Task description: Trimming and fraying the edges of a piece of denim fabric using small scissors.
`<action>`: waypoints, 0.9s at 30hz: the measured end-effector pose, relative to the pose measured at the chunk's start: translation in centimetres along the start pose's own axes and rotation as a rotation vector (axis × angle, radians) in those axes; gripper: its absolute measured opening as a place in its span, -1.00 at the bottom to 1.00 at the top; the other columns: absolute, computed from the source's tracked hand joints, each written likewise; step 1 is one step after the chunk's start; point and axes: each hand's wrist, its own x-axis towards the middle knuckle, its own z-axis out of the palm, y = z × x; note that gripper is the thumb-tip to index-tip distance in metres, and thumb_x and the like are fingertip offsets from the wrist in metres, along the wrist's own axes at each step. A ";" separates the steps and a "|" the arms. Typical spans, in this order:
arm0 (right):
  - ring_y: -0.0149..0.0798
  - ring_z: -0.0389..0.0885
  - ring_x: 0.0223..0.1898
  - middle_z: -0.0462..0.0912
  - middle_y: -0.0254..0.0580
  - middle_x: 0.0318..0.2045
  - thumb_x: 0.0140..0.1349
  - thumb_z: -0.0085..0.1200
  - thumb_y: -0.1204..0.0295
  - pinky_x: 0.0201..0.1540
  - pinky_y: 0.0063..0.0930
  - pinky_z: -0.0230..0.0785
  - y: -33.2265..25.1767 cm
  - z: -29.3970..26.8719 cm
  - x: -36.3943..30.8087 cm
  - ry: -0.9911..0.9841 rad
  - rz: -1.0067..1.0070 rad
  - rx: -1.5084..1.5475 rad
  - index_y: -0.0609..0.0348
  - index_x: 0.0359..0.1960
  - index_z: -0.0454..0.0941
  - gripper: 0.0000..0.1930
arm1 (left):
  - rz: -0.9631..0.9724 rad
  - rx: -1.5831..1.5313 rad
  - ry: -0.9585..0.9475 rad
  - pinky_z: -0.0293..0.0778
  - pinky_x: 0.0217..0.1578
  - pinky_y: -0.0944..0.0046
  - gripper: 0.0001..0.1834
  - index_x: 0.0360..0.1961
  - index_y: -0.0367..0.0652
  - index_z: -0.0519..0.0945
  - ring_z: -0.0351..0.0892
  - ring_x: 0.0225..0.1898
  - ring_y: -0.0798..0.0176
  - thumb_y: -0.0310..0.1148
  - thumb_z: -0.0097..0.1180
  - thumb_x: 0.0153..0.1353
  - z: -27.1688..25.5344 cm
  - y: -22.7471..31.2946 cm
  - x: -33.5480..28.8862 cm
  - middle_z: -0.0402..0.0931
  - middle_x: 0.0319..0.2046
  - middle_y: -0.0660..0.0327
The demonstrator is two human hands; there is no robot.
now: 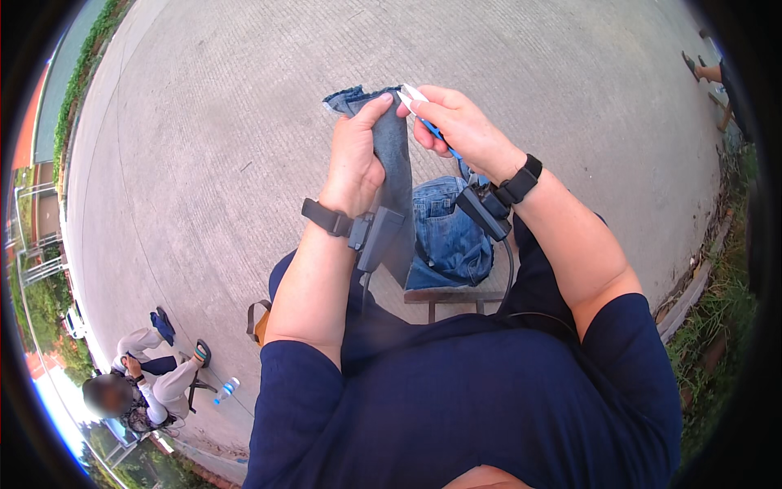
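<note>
My left hand (pixel 355 155) is closed on the upper end of a denim jeans leg (pixel 396 159), thumb on top. The leg's dark, frayed edge (pixel 350 98) sticks out past my fingers. In my right hand (pixel 466 130) is a pair of small thread snips (pixel 432 128) with blue handles and pale blades. Their tips are at the edge of the denim, close to my left thumb; whether they cut into it I cannot tell. More blue jeans (pixel 450 236) lie bunched below, on a small wooden stool (pixel 456 297) between my legs.
Grey concrete pavement (pixel 244 163) stretches around me. At the lower left another person (pixel 155 383) sits on a low seat, beside a water bottle (pixel 227 390). A tan bag (pixel 260 320) is by my left leg. Grass (pixel 713 326) borders the right side; another person's foot (pixel 691 65) shows beyond.
</note>
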 end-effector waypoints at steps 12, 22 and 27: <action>-0.62 0.21 -0.68 0.39 -0.44 -0.67 0.38 -0.22 0.32 -0.67 -0.72 0.02 0.6 -0.7 0.9 0.149 -0.088 0.152 0.19 -0.18 0.48 -0.75 | 0.020 0.024 0.035 0.53 -0.46 0.34 -0.88 -0.35 -0.25 0.58 0.59 -0.48 0.31 -0.40 0.14 0.18 0.4 0.0 -0.5 0.59 -0.46 0.19; -0.63 0.24 -0.68 0.39 -0.46 -0.68 0.38 -0.20 0.30 -0.66 -0.73 0.06 -0.5 0.1 0.0 -0.001 -0.019 0.007 0.17 -0.22 0.50 -0.75 | -0.091 -0.069 -0.077 0.50 -0.40 0.31 -0.78 -0.26 -0.28 0.56 0.58 -0.40 0.28 -0.32 0.06 0.23 -0.9 0.4 0.4 0.59 -0.38 0.15; -0.63 0.25 -0.68 0.39 -0.46 -0.68 0.37 -0.20 0.30 -0.65 -0.73 0.07 -0.5 0.1 -0.1 0.008 0.002 -0.001 0.17 -0.23 0.51 -0.74 | -0.111 -0.043 -0.093 0.55 -0.27 0.24 -0.72 -0.18 -0.30 0.53 0.61 -0.28 0.19 -0.28 -0.03 0.29 -1.0 0.2 0.4 0.59 -0.28 0.09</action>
